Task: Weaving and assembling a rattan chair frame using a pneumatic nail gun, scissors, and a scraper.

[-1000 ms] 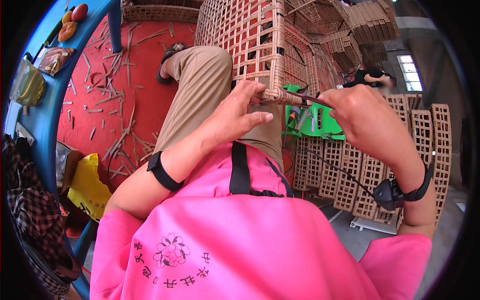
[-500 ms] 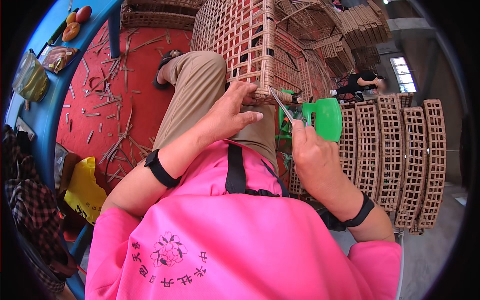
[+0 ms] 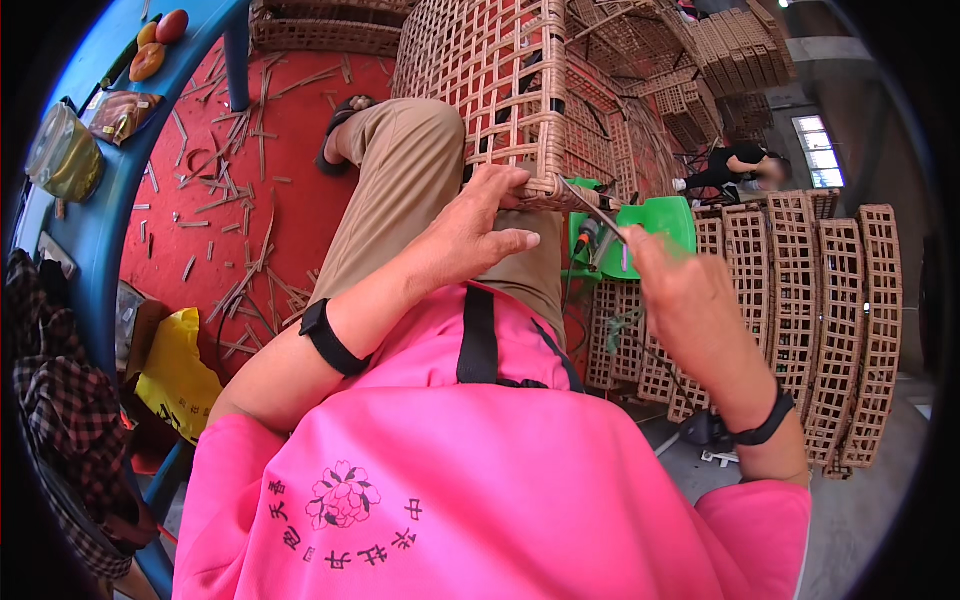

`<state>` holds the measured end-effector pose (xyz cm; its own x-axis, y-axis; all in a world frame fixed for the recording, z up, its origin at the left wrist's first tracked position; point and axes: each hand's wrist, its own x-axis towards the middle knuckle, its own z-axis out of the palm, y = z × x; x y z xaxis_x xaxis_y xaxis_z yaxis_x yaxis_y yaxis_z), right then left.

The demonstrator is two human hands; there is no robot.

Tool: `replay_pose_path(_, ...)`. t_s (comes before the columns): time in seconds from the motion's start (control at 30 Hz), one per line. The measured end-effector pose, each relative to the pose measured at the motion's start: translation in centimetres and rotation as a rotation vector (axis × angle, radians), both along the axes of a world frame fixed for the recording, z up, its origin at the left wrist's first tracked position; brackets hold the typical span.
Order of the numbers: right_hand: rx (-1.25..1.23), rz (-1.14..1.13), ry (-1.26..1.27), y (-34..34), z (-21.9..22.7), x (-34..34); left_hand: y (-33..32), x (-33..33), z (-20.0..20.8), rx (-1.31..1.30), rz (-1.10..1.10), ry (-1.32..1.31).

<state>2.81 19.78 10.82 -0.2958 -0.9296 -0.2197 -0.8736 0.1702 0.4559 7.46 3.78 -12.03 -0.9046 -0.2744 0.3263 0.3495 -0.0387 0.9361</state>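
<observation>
A tan woven lattice basket [image 3: 500, 85] stands between my knees, its near corner toward me. My left hand [image 3: 470, 235] has its fingers curled on the basket's lower edge beside that corner, the thumb stretched out apart. Closed and blurred by motion, my right hand [image 3: 690, 290] grips a thin, greyish, narrow piece [image 3: 598, 208] at one end. The piece's other end meets the basket corner; whether it is a tool or a strip, I cannot tell. Just beyond my right hand is a green plastic seat or tray [image 3: 665, 222], with a dark-handled tool [image 3: 586, 236] near it.
Stacked woven lattice panels [image 3: 790, 300] stand at the right, more behind them. Cut strips [image 3: 225, 200] litter the red floor. A blue table [image 3: 190, 75] at the left bears fruit and a bowl [image 3: 68, 160]. Another person [image 3: 735, 165] bends over at the far right.
My right hand has drawn away from the basket corner, to the right, and more of the narrow piece shows. My left hand keeps its place on the basket. The whole view has shifted slightly.
</observation>
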Motion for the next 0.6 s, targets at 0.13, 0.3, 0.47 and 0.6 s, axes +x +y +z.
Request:
replay_pose_path(0.13,0.094,0.053,-0.138,-3.4,3.4,-2.1,-0.2,0.1,0.1,-0.017,0.005,-0.009)
replay_pose_path(0.3,0.162,-0.046,-0.344,-6.2,5.5,-4.7,-0.3,0.2,0.1,-0.005,0.003,-0.019)
replay_pose_path(0.47,0.145,0.004,-0.343,-6.3,5.6,-4.9,-0.6,0.2,-0.1,-0.021,-0.008,-0.012)
replay_pose_path(0.6,0.125,-0.021,-0.358,-6.0,5.6,-4.4,-0.7,0.2,-0.1,-0.023,-0.015,-0.007)
